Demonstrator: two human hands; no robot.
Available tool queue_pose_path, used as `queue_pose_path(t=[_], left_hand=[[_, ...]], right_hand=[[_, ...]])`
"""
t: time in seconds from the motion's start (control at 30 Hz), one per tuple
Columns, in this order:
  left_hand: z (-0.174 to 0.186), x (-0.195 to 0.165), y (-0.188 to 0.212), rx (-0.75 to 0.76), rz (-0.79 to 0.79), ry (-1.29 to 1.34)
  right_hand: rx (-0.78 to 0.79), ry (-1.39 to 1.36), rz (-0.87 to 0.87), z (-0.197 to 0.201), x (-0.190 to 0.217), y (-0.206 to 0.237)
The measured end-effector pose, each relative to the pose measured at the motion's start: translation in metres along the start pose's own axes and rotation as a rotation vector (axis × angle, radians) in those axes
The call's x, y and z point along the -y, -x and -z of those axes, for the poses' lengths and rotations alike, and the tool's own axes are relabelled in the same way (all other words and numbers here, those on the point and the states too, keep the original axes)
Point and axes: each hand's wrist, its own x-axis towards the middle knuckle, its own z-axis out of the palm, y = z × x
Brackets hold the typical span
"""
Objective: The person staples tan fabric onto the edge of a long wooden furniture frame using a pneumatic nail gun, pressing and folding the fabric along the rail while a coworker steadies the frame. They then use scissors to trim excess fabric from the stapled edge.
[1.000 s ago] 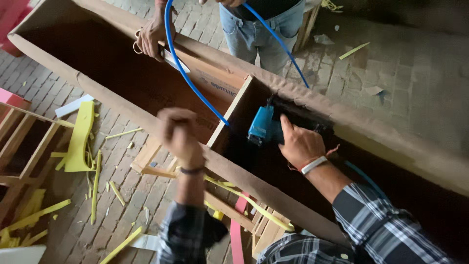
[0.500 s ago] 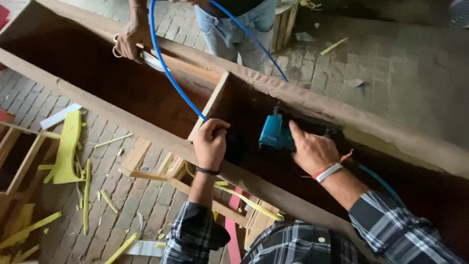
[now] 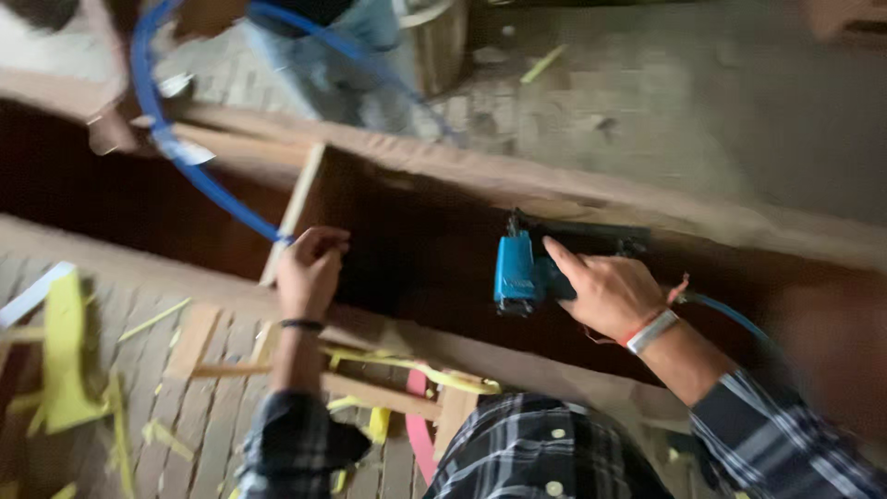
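1. A long wooden box (image 3: pixel 591 199) with a dark inside runs across the view; everything below is placed relative to it.
2. Another person (image 3: pixel 323 46) stands at its far side, blurred, one hand on the far wall.
3. A blue hose (image 3: pixel 199 176) loops from that far side down into the box.
4. A thin wooden divider (image 3: pixel 294 208) crosses the box from wall to wall.
5. Yellow wood scraps (image 3: pixel 65 360) lie on the brick floor outside the near wall.
6. The right hand (image 3: pixel 605 296) is wrapped around a blue nail gun (image 3: pixel 517 273) inside the box, forefinger stretched along its top.
7. The left hand (image 3: pixel 309 273) is curled on the near wall, beside the divider's end; what it grips cannot be told.
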Motion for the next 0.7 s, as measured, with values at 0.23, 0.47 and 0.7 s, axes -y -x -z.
queue_pose_path(t=[0.23,0.47,0.7], left_hand=[[-0.132,-0.099,0.007,0.538,-0.493,-0.327],[-0.318,-0.181,0.07,0.88,-1.089,-0.46],[-0.498,-0.23,0.098,0.544,-1.105,-0.802]], right_hand=[[0.022,0.029,-0.259,0.053,-0.102,0.142],[0.107,0.231,-0.349,0.091,-0.182,0.265],[0.307,0.222,-0.452,0.143,-0.268,0.348]])
